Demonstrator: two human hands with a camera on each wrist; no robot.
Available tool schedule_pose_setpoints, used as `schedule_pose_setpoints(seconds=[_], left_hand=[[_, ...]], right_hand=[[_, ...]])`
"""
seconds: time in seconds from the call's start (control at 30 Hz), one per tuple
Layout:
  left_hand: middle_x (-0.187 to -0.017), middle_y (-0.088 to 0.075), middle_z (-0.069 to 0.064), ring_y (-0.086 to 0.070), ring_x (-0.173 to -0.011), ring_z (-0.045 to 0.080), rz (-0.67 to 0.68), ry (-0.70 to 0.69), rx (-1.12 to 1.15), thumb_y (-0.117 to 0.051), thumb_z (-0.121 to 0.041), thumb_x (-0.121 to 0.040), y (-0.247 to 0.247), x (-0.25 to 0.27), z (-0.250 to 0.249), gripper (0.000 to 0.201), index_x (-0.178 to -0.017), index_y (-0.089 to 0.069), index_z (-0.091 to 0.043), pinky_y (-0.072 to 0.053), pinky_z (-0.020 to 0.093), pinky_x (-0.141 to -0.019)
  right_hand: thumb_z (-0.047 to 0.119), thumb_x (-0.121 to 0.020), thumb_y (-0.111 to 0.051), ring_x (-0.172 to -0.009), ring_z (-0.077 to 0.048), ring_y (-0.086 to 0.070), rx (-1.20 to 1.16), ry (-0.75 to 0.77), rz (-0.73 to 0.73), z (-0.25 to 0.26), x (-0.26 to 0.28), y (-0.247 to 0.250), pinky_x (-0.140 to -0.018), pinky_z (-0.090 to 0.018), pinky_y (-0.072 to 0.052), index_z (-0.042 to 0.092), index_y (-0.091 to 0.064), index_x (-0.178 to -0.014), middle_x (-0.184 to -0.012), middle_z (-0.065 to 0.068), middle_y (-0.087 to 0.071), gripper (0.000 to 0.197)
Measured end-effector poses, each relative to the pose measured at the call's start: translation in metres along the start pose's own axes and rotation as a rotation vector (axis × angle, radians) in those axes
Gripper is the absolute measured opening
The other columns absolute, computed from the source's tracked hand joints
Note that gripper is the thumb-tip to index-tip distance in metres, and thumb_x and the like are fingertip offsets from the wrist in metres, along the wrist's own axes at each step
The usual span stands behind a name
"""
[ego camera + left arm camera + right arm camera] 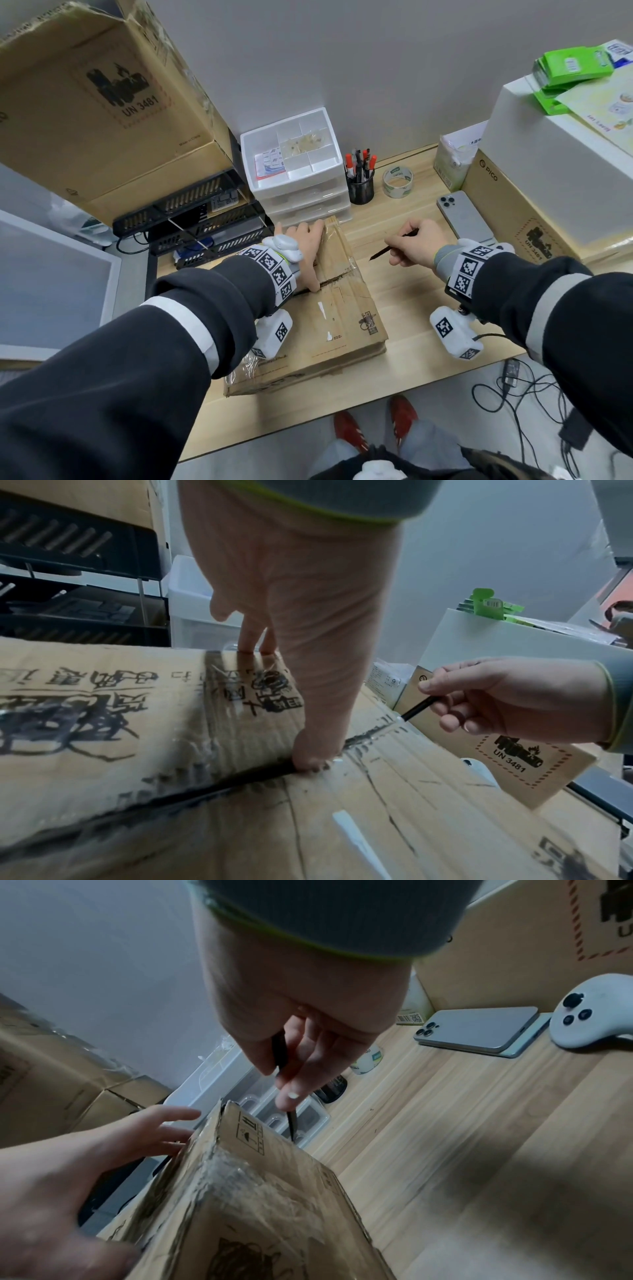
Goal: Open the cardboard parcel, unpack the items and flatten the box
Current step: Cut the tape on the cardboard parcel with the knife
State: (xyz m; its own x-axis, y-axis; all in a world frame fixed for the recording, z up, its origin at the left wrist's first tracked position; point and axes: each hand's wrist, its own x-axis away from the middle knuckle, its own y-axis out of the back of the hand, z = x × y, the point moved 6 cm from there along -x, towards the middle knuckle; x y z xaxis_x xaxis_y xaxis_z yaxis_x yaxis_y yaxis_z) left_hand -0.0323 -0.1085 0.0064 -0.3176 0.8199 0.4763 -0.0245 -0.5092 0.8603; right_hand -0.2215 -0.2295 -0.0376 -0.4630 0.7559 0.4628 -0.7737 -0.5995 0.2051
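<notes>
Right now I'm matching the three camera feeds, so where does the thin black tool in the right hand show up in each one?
Head: the black tool is right of centre, held by the right hand over the desk, beside the parcel.
Left wrist: at the right, centre height, tip toward the parcel's seam.
Right wrist: at the centre, pointing down.
Shared landmark: the parcel's taped top seam.
</notes>
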Motion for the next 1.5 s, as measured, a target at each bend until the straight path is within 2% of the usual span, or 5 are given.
schedule_pose_setpoints(seconds=[0.5, 0.8, 1.07, 1.2, 1.5], left_hand=[[-0.107, -0.052, 0.009, -0.057, -0.088, 0.026, -0.069, -0.029, -0.048, -0.075, -0.062, -0.054, -0.003, -0.002, -0.004, 0.081, -0.108, -0.037, -0.017, -0.055, 0.041, -0.076], [-0.109, -0.052, 0.008, -0.057, -0.091, 0.027, -0.061, 0.028, 0.038, -0.072, -0.069, -0.045, -0.007, -0.006, 0.008, 0.093, -0.113, -0.035, -0.017, -0.057, 0.043, -0.079], [-0.109, -0.051, 0.009, -0.057, -0.09, 0.027, -0.069, 0.037, 0.062, -0.074, -0.067, -0.049, -0.011, -0.009, 0.013, 0.095, -0.119, -0.034, -0.016, -0.056, 0.044, -0.078], [-0.11, -0.049, 0.008, -0.057, -0.09, 0.028, -0.057, 0.037, 0.064, -0.076, -0.066, -0.051, -0.012, -0.011, 0.013, 0.095, -0.12, -0.034, -0.017, -0.056, 0.045, -0.078], [-0.109, -0.051, 0.007, -0.059, -0.089, 0.028, -0.017, 0.034, 0.03, -0.074, -0.072, -0.046, -0.013, -0.018, 0.015, 0.099, -0.12, -0.037, -0.017, -0.057, 0.046, -0.079]], right_hand=[[0.001, -0.084, -0.074, -0.086, -0.038, -0.074, -0.313, -0.006, 0.141, -0.001, 0.005, -0.007, -0.071, -0.033, -0.061, 0.005, -0.054, -0.08, -0.087, -0.028, -0.072, 0.02], [-0.004, -0.09, -0.063, -0.091, -0.035, -0.073, -0.348, -0.118, 0.278, -0.008, 0.008, -0.012, -0.073, -0.032, -0.061, 0.001, -0.059, -0.093, -0.099, -0.029, -0.071, 0.007], [0.005, -0.094, -0.051, -0.046, -0.014, -0.056, -0.049, -0.234, 0.354, -0.022, 0.011, -0.026, -0.038, -0.02, -0.041, 0.007, -0.058, -0.088, -0.07, -0.012, -0.068, 0.01], [0.008, -0.093, -0.044, -0.042, -0.011, -0.03, 0.032, -0.201, 0.339, -0.025, 0.006, -0.026, -0.038, -0.019, -0.02, 0.006, -0.063, -0.096, -0.057, -0.001, -0.046, 0.02], [0.01, -0.092, -0.045, -0.045, -0.013, -0.028, 0.106, -0.173, 0.323, -0.024, 0.01, -0.024, -0.042, -0.02, -0.019, 0.003, -0.067, -0.111, -0.053, 0.0, -0.041, 0.029]])
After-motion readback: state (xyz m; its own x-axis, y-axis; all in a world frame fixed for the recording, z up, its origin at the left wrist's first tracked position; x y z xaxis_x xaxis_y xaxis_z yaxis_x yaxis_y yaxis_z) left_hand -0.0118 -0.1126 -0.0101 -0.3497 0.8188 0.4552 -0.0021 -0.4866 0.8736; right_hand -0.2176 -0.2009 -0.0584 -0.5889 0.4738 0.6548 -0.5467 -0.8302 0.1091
